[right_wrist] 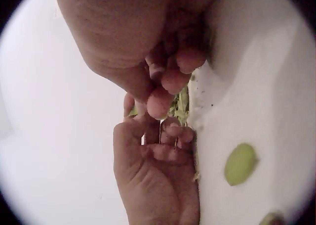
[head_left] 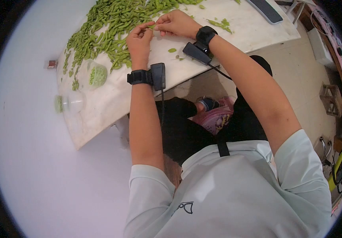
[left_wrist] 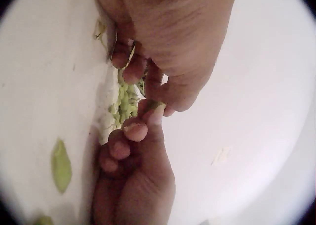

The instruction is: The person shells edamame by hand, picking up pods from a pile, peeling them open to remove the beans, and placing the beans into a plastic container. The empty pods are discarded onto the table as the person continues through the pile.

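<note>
My two hands meet above the pale table (head_left: 119,89), at the near edge of a big heap of green soybean pods (head_left: 111,27). The left hand (head_left: 140,43) pinches a soybean pod (head_left: 152,27) between thumb and fingers. The right hand (head_left: 180,24) pinches the same pod from the other side. Only a green sliver of it shows at the right thumb's tip in the left wrist view; the fingers cover the rest. Beneath the hands lies a loose pod (right_wrist: 241,164). A clear plastic jar (head_left: 98,75) holding green beans stands left of the left forearm.
Another clear container (head_left: 75,102) is near the table's left end, by the white wall (head_left: 24,119). Some pods (head_left: 220,24) lie apart to the right of the heap. A dark flat device (head_left: 265,10) rests at the far right edge.
</note>
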A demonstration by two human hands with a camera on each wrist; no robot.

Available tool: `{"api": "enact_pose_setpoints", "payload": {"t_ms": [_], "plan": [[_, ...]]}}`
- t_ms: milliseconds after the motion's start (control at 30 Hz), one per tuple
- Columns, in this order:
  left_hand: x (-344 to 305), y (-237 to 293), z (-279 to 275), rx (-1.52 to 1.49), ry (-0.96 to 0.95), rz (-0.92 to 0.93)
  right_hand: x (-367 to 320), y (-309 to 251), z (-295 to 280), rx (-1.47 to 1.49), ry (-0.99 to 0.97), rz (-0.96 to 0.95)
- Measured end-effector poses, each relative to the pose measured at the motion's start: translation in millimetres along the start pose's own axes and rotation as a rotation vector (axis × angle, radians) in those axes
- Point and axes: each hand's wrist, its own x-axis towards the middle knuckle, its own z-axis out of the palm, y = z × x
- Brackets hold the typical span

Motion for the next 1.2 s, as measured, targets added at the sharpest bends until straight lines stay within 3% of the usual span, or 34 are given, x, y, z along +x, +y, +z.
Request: {"api": "enact_pose_setpoints", "payload": {"t_ms": [367, 667, 1200], "plan": [[0.2, 2.5, -0.3, 0.024, 0.002, -0.041, 3.6, 8.4, 3.2, -0.06, -0.008, -0.091], [0.5, 2.2, 0.5, 0.004, 0.001, -0.037, 0.4, 2.8, 3.0, -0.151, 0.015, -0.051], [-0.3, -0.1, -0.1, -0.002, 0.005, -0.056, -5.4, -5.9, 4.5, -0.019, 0.002, 0.018]]}}
